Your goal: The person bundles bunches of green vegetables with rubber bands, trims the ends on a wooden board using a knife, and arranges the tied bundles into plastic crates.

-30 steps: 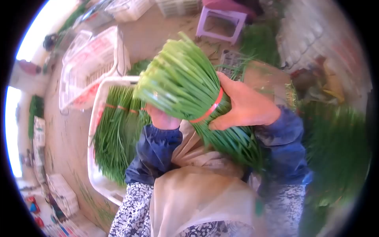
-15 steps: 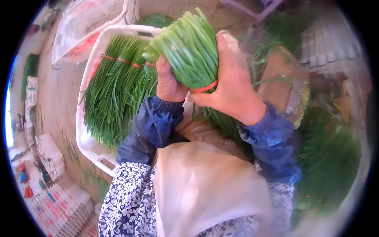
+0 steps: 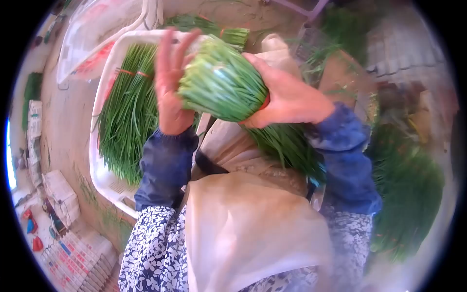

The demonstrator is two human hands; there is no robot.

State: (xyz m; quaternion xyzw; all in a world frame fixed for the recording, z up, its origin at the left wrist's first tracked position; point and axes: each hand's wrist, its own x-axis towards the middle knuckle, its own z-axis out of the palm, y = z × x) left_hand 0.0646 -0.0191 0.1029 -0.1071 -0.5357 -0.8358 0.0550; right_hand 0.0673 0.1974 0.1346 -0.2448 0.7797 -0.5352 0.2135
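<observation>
So rn my right hand (image 3: pixel 287 95) is wrapped round a fat bundle of long green leafy stalks (image 3: pixel 221 80), upper middle of the frame, thumb on the near side and fingers over the far side, all pressed in firm. My bare left hand (image 3: pixel 172 92) is up just left of the pale cut ends, fingers spread and blurry, so can't tell if the palm's touching.

Biggest risk imo: that's basically a one-hand hold. If my right grip slackens, the whole thing could tip or roll, bc the cut ends stick out unsupported. Only a sliver of the thin orange-red band (image 3: pixel 265 101) shows by my right hand, so idk how tight it is; if it's loose, a hard knock on the ends could make stalks slide out. Squeeze too hard and the leaves prob bruise.

Leaf tips trail over my beige cloth apron (image 3: pixel 253 228), lower middle, and might snag under my right sleeve.

Left of me there's a white plastic crate (image 3: pixel 103 190) w/ banded green bundles (image 3: pixel 126 107) inside; swing my left elbow carelessly and I could crush leaves at its near edge. Farther up, top middle, another banded green bundle (image 3: pixel 236 36) lies past the crate, easy to kick or step on imo.
</observation>
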